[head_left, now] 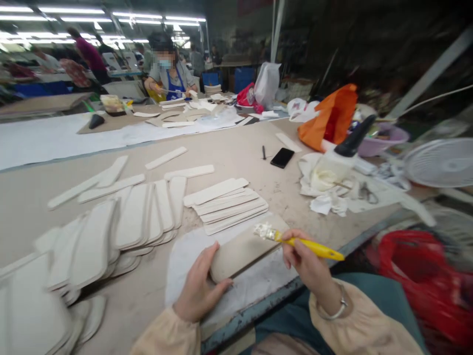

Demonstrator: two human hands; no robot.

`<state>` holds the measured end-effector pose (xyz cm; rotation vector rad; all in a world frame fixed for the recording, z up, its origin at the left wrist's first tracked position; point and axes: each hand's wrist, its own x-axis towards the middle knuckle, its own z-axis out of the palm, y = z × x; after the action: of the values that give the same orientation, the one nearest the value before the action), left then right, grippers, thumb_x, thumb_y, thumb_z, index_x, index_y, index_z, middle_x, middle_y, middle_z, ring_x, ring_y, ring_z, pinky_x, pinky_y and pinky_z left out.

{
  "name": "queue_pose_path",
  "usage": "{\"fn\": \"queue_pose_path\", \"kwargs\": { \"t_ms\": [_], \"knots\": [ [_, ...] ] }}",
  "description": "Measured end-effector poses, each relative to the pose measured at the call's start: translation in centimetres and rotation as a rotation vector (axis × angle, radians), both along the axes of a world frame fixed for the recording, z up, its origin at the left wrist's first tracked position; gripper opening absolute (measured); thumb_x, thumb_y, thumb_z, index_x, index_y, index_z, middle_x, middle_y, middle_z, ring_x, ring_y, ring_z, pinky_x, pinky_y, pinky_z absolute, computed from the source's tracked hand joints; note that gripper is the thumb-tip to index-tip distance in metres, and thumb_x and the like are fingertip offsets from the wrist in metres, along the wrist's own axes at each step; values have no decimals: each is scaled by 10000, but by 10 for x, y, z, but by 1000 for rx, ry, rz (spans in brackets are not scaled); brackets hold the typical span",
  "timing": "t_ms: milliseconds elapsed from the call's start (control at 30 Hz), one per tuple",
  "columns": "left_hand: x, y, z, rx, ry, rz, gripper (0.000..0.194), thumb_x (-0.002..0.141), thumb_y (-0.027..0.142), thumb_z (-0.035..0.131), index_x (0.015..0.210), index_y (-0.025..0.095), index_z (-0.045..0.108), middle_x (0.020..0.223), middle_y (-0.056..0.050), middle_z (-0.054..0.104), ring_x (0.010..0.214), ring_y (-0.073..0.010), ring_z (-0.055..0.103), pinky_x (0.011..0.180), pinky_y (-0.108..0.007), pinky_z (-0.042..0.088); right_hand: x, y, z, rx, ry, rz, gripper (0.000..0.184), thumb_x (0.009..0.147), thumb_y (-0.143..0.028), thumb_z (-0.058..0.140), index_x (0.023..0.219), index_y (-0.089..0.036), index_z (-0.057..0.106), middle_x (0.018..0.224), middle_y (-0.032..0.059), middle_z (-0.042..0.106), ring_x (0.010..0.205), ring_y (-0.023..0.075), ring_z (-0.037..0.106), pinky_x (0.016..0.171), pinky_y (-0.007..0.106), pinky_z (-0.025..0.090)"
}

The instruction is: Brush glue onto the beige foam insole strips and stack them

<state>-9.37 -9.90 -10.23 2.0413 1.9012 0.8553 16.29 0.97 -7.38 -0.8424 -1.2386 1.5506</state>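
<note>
A yellow-handled paintbrush (309,246) is gripped in my right hand (308,264). Its bristles, clotted with white paste, rest on or just over the right part of a beige rounded panel (246,251). My left hand (201,281) grips the panel's rounded left end, thumb along the near edge and fingers at the far edge. Under the panel lies a white sheet (181,261). Just beyond it is a stack of pale strips (229,204). To the left, overlapping rounded cream panels (92,246) lie in large piles.
Toward the right sit a black phone (283,158), a paste-smeared white container (328,167), an orange bag (328,118) and a white fan (441,162). A red plastic bag (421,276) is beside the table edge. Across the table a masked co-worker (172,74) handles pieces.
</note>
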Motion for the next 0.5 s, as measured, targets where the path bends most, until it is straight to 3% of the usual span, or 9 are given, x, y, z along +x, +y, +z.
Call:
{"fn": "queue_pose_path", "kwargs": {
  "t_ms": [100, 267, 400, 500],
  "knots": [
    [-4, 2, -6, 74, 62, 22, 771, 781, 421, 666, 1437, 208, 322, 1327, -138, 568, 1196, -281, 578, 977, -424, 523, 11, 24, 6, 47, -131, -180, 326, 910, -527, 464, 934, -218, 564, 467, -70, 372, 418, 111, 376, 429, 237, 343],
    [-6, 6, -12, 162, 72, 18, 783, 765, 465, 653, 1442, 223, 342, 1286, -128, 593, 1126, -286, 622, 913, -417, 566, 80, 97, 34, 172, -285, -447, 304, 868, -523, 533, 937, -228, 547, 467, -84, 375, 419, 103, 360, 429, 221, 324],
    [-6, 5, -10, 157, 65, 14, 770, 771, 432, 646, 1452, 251, 336, 1273, -108, 600, 1102, -271, 636, 909, -379, 570, 128, 157, 44, 213, -525, -550, 296, 802, -503, 569, 882, -226, 502, 446, -100, 408, 377, 96, 366, 391, 214, 315],
    [-8, 5, -12, 163, 73, 21, 783, 765, 417, 651, 1460, 267, 324, 1259, -99, 608, 1079, -272, 646, 895, -372, 576, 142, 190, 41, 223, -602, -550, 290, 772, -491, 586, 809, -212, 514, 429, -94, 414, 366, 94, 367, 385, 221, 318]
  ]
}}
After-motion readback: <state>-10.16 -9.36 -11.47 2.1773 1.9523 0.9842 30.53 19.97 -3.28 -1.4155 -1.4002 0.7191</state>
